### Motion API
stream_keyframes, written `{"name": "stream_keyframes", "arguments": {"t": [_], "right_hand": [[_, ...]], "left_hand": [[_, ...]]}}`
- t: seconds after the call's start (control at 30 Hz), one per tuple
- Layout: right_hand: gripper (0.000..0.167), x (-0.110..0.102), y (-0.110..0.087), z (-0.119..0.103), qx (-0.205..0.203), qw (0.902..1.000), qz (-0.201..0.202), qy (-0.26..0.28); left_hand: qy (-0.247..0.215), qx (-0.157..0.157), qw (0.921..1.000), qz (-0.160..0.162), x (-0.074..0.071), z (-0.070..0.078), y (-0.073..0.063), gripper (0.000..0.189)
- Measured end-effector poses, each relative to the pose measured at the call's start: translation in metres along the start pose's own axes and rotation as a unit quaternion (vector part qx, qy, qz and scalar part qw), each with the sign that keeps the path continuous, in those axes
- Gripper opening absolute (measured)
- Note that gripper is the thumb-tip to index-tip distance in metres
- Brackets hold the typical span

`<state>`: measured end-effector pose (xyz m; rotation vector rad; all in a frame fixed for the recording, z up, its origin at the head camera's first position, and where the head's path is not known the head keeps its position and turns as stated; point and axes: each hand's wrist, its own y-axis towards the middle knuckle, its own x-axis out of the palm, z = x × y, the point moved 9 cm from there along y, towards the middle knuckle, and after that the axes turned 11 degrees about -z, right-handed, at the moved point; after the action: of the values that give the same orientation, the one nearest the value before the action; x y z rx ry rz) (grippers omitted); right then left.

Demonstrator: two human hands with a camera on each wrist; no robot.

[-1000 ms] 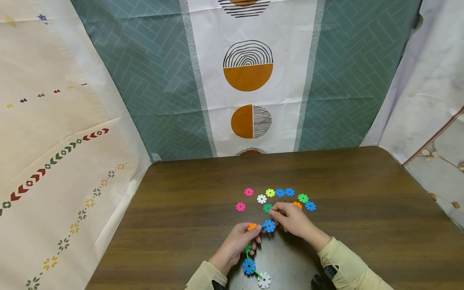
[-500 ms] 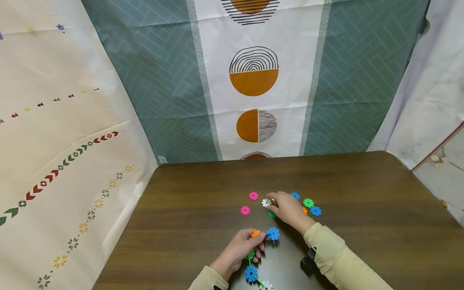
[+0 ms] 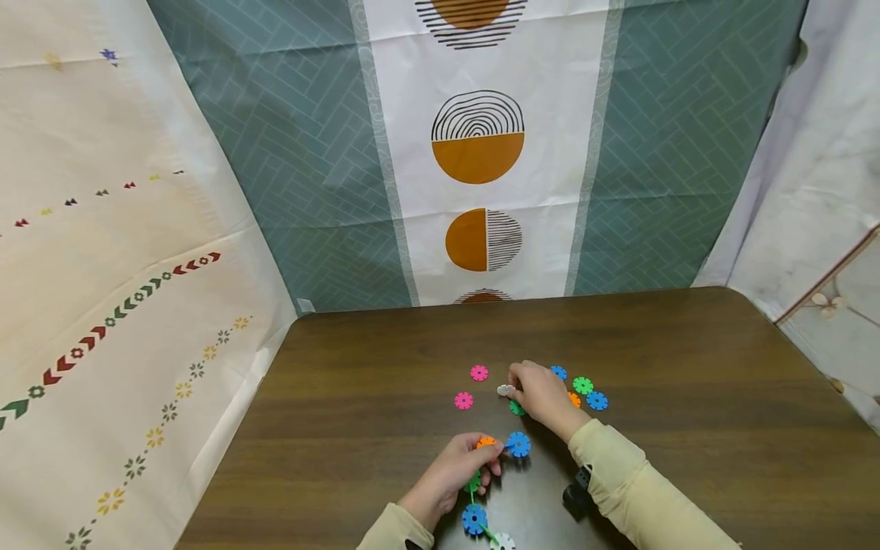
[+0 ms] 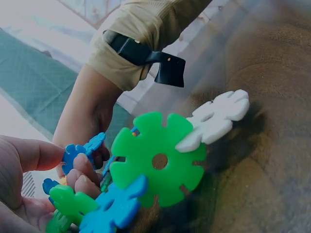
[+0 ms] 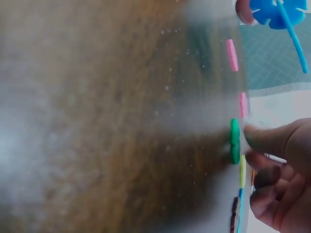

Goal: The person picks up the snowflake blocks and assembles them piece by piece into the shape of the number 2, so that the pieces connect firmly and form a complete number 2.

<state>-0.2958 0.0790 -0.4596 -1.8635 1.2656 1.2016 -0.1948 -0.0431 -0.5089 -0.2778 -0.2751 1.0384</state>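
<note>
My left hand (image 3: 450,473) grips a chain of notched plastic snowflake discs, pinching near an orange disc (image 3: 486,442). Blue discs (image 3: 519,444) stick out at the chain's right end. Below the hand hang a green disc, another blue disc (image 3: 474,519) and a white disc (image 3: 503,541). The left wrist view shows the chain's large green disc (image 4: 158,160) slotted to a white one (image 4: 216,119). Farther forward, my right hand (image 3: 543,393) pinches a loose white disc (image 3: 505,390), now tilted at the fingertips. A dark green disc (image 3: 517,408) lies just below that hand.
Two pink discs (image 3: 479,373) lie left of the right hand. To its right are blue (image 3: 597,401), light green (image 3: 583,386) and orange (image 3: 574,399) discs. A yellow disc (image 5: 242,171) shows beside the fingers in the right wrist view. Cloth hangs behind the brown table (image 3: 344,382).
My right hand has moved from beside the chain forward to the loose discs. The white disc, flat before, is now tilted in its fingers. The left hand still holds the chain, nearly unmoved.
</note>
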Motion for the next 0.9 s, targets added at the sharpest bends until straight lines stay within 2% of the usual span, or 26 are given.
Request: {"name": "stream_keyframes", "arguments": {"t": [0.17,0.37,0.43,0.63,0.77,0.9], "right_hand": [[0.022,0.000,-0.006,0.002,-0.017,0.9971,-0.013,0.072],[0.021,-0.008,-0.021,0.007,-0.025,0.9853,-0.038,0.165],[0.020,-0.008,-0.026,0.011,-0.019,0.9758,-0.050,0.212],[0.013,0.000,-0.047,0.023,-0.006,0.9318,-0.089,0.352],[0.022,0.003,-0.061,0.024,-0.007,0.9114,-0.109,0.397],[0.025,0.006,-0.072,0.024,-0.004,0.8998,-0.126,0.418]], "left_hand": [[-0.001,0.003,0.9999,0.009,-0.003,-0.001,0.000,0.026],[0.003,0.019,0.9997,0.011,-0.007,0.001,0.000,0.032],[0.006,0.023,0.9996,0.012,-0.007,0.002,0.000,0.031],[0.013,0.032,0.9993,0.014,-0.007,0.006,0.001,0.027],[0.010,0.040,0.9991,0.010,-0.007,0.008,0.002,0.025],[0.003,0.044,0.9990,0.008,-0.007,0.009,0.003,0.025]]}}
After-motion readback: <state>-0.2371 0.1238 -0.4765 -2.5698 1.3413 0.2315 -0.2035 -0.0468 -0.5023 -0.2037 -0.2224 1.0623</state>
